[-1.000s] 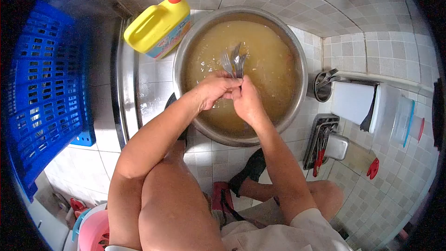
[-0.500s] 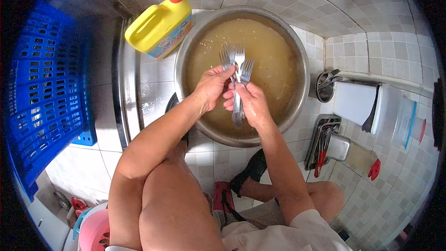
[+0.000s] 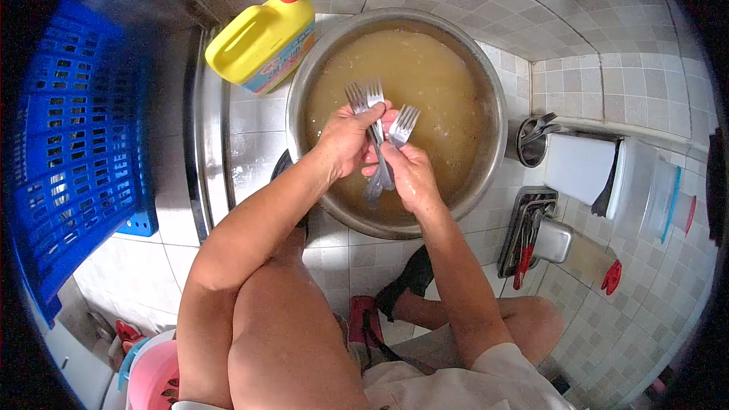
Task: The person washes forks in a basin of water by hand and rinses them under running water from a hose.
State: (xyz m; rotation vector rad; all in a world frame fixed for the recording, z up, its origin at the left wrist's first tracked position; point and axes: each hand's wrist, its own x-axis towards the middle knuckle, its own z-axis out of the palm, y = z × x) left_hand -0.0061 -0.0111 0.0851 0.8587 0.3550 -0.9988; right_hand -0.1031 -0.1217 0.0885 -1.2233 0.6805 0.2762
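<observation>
In the centre of the frame, we see a pair of slim, silver-coloured metal forks pinched between the thumb and fingers of the left hand, tines pointing towards the top of the frame. Just to their right, the right hand pinches a single silver-coloured metal fork near its neck, thumb on top. All three are above a wide, round, grey metal basin holding cloudy brown liquid. The handles run down between the palms and overlap there, so we cannot tell which belongs to which fork. We would expect these to be light and stiff, hardly fragile, but slippery, since the smooth metal and the skin of the right hand both look wet. The sound place to grip is the flat neck or the upper handle, with the thumb laid across it and the fingers curled beneath; we would stay off the tines, which could prick or hook one another. Held as a bundle, the handles may slide and fan apart, so we judge that a firm pinch near the neck serves better than a loose palm.
</observation>
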